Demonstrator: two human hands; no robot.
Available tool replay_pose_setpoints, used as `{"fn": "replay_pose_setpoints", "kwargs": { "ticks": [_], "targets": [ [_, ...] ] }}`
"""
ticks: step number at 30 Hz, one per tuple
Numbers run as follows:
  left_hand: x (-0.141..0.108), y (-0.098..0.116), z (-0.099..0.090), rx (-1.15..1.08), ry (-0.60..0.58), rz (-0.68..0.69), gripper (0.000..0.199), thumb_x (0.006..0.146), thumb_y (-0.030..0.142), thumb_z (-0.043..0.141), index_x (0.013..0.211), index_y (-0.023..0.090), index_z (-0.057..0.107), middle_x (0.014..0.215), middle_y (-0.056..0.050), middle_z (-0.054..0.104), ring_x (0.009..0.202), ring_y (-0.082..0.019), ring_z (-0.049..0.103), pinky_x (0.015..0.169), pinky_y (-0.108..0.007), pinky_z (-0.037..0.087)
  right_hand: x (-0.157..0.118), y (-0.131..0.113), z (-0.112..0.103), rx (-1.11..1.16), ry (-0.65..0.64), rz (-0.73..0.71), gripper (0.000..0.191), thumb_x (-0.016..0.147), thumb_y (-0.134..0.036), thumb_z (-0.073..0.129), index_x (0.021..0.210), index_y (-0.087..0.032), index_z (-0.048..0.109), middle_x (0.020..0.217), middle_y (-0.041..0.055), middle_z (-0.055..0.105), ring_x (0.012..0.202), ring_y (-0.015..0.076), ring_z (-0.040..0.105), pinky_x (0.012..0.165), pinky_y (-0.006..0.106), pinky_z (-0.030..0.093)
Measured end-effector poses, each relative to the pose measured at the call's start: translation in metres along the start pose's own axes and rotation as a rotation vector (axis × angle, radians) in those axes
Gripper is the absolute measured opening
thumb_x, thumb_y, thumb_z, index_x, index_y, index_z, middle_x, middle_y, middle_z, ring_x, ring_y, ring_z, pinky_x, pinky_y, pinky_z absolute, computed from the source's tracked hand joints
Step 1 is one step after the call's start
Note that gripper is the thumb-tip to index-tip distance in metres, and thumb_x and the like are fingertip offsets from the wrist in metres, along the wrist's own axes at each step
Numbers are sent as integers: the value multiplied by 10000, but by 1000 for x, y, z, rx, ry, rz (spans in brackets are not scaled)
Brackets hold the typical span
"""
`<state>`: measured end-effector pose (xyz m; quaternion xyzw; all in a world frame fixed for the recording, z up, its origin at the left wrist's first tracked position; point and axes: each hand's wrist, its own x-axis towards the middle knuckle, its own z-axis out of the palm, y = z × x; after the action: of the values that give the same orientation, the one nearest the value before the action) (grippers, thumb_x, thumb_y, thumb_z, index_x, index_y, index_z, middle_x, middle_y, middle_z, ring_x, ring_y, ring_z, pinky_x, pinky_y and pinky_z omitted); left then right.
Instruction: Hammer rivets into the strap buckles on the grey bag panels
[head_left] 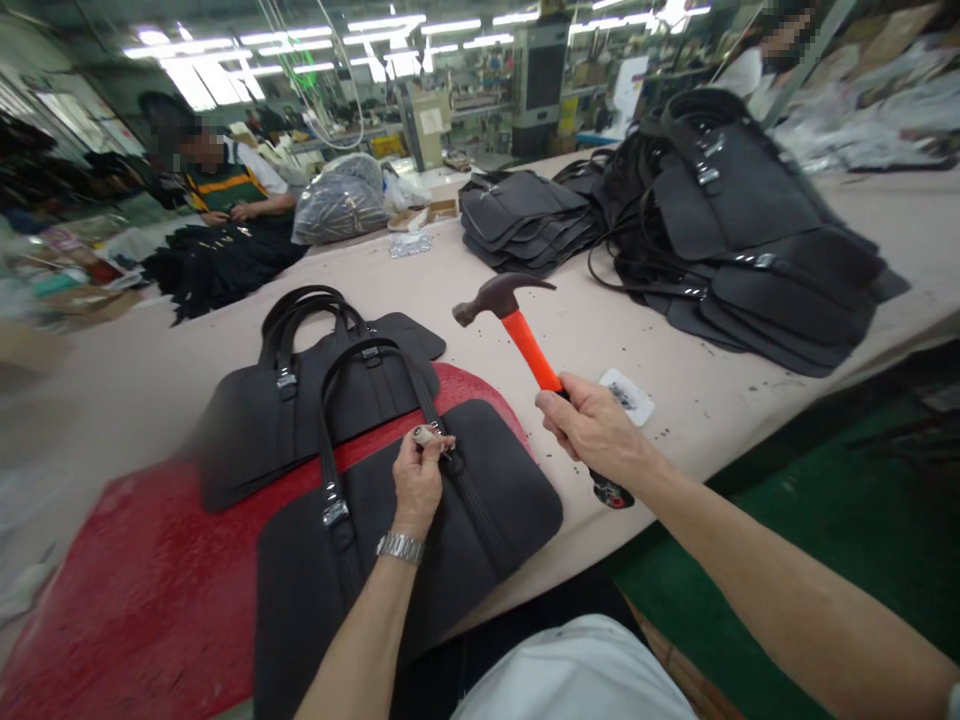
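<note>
My left hand [420, 478], with a metal watch at the wrist, pinches a small pale cylindrical tool [424, 436] over the base of a strap on the nearest black bag panel [495, 490]. Raised to the right of it, my right hand [596, 425] is wrapped round the handle of a claw hammer [529, 348] with an orange shaft and dark head. The panel lies partly on a red mat [150, 560], its two handles joined with shiny buckles. Behind it rest more black panels with handles [259, 420].
Black bag pieces [787, 290] are heaped at the right, with a flatter stack [525, 215] beside them. A small white tray [627, 397] sits near the table edge. Across the table at the left, a person [232, 180] handles dark pieces.
</note>
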<state>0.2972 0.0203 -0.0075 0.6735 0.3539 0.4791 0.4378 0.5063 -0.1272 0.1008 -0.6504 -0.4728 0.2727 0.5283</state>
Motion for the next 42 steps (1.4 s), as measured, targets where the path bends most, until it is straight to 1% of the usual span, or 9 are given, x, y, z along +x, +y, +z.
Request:
{"fn": "replay_pose_setpoints", "kwargs": {
  "ticks": [7, 11, 16, 22, 28, 33, 35, 39, 42],
  "targets": [
    [-8, -2, 4, 246, -83, 295, 174, 904, 274, 575, 1055, 189, 599, 948, -53, 700, 899, -190, 678, 860, -310, 524, -27, -57, 2, -405, 48, -312, 299, 988, -434, 426, 789, -213, 428, 555, -60, 411, 492, 96, 348, 508, 252, 230],
    [-8, 0, 2, 227, -63, 251, 184, 904, 286, 581, 1058, 189, 605, 954, -62, 705, 885, -196, 678, 847, -311, 526, -30, -40, 13, -577, 107, -382, 273, 995, -414, 374, 817, -214, 424, 574, -29, 429, 491, 114, 348, 525, 283, 170],
    [-8, 3, 2, 191, -68, 206, 165, 889, 304, 597, 1006, 196, 640, 918, -59, 709, 849, -206, 676, 813, -310, 526, -25, -17, 13, -869, -144, -283, 174, 954, -337, 458, 847, -202, 480, 570, -5, 450, 468, 116, 317, 520, 299, 126],
    [-8, 1, 3, 199, -63, 213, 179, 890, 302, 596, 1031, 198, 637, 938, -60, 710, 859, -204, 673, 824, -306, 519, -31, -44, 12, -568, 258, -429, 287, 1010, -430, 330, 831, -220, 408, 593, -10, 470, 502, 126, 412, 525, 260, 249],
    [-8, -2, 2, 216, -93, 205, 169, 902, 302, 587, 1020, 191, 634, 916, -52, 704, 839, -195, 669, 803, -301, 517, -30, -20, 10, -844, -103, -278, 215, 940, -348, 481, 776, -215, 439, 528, -19, 422, 447, 122, 331, 495, 292, 146],
    [-7, -4, 2, 202, -73, 212, 189, 887, 300, 602, 1040, 195, 639, 954, -56, 707, 874, -201, 670, 840, -304, 510, -32, -62, 5, -476, 381, -449, 262, 1006, -434, 353, 859, -228, 417, 610, -8, 480, 514, 139, 431, 526, 269, 265],
    [-8, -4, 2, 210, -75, 211, 188, 887, 291, 601, 1045, 197, 640, 951, -53, 707, 864, -198, 669, 833, -300, 508, -36, -51, 11, -518, 312, -461, 248, 998, -409, 369, 839, -227, 425, 595, -5, 476, 503, 140, 419, 519, 274, 251],
    [-8, -1, 2, 219, -96, 192, 181, 895, 290, 589, 1044, 198, 634, 881, -36, 699, 789, -184, 659, 769, -288, 507, -43, 10, 11, -874, -140, -282, 210, 967, -348, 436, 811, -212, 472, 568, -3, 483, 456, 122, 319, 512, 303, 129],
    [-8, 2, 2, 200, -89, 195, 168, 883, 300, 604, 1011, 199, 647, 888, -38, 697, 810, -190, 658, 787, -293, 506, -38, 41, -1, -894, -95, -139, 247, 985, -387, 408, 828, -208, 474, 606, 4, 512, 501, 134, 378, 521, 292, 150]
  ]
}}
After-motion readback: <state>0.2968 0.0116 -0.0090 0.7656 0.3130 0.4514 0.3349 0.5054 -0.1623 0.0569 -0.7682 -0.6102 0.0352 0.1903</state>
